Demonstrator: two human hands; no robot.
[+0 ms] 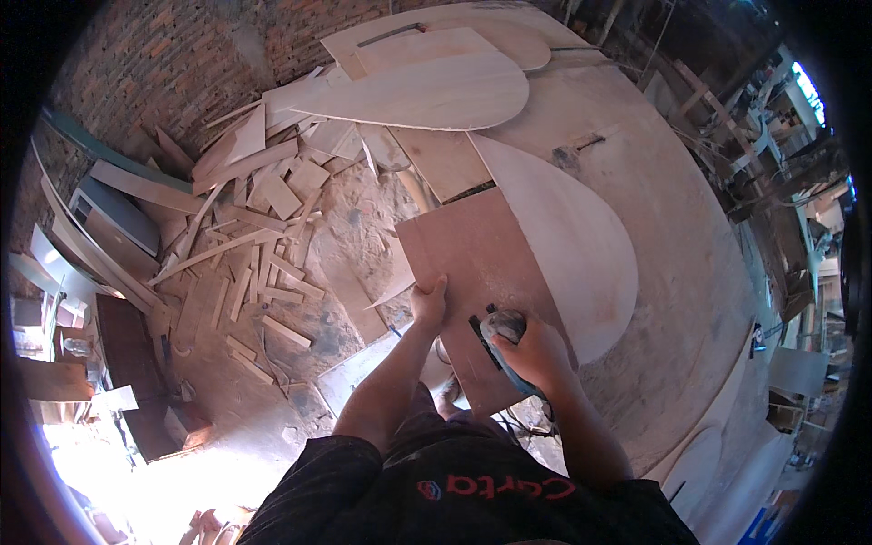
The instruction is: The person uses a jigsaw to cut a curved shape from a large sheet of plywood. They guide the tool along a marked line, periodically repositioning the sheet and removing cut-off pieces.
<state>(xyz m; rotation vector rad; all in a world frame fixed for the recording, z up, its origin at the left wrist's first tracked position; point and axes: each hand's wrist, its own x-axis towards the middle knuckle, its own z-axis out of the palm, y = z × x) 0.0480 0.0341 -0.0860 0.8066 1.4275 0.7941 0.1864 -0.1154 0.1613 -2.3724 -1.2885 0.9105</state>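
Note:
A reddish-brown flat board lies in front of me with its near end toward my body. My left hand grips the board's left edge, thumb on the top face and the other fingers hidden below. Closed around a blue-and-grey jigsaw-like power tool, my right hand holds it against the board's near part. The tool has a dark, straight base edge; its underside is hidden. A little pale dust shows on the board just ahead of it. Under the board's right side is a pale, round-edged panel.
Large pale teardrop-shaped panels are stacked ahead. A hammer-like tool lies on the dusty surface to the right. Wood offcuts pile up at the left. Dark cables hang near my body. A brick wall stands behind.

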